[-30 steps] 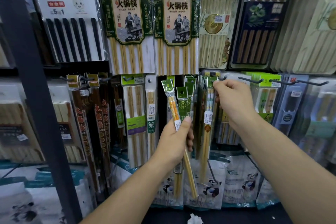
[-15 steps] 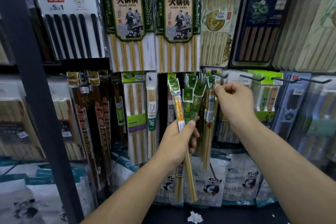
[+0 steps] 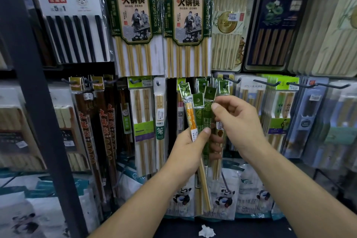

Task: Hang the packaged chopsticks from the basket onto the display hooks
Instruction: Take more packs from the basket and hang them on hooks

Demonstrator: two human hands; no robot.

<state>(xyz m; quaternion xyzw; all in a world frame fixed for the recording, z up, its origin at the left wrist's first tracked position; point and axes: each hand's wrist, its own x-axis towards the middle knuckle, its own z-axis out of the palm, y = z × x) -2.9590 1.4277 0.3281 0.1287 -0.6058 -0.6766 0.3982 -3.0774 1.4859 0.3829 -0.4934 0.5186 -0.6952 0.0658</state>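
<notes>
Now my right hand point(image 3: 237, 121), back from the dark wire display hook point(image 3: 230, 80) it reached a second ago, pinches one slim cellophane-wrapped green-carded bamboo chopstick pack point(image 3: 208, 110) from the fan of packs point(image 3: 190, 114) gripped mid-length in my left hand point(image 3: 190, 147): next hanging begins, several remain.

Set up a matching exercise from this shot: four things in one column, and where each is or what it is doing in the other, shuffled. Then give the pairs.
Column one
1. left hand
2. right hand
3. white paper scrap
4. black chopsticks

Column two
A. hangs at the upper left
B. pinches the top of a green pack
C. lies on the dark surface at the bottom
D. grips a bundle of packs

Pairs: 1-D, 2-B, 3-C, 4-A
</notes>
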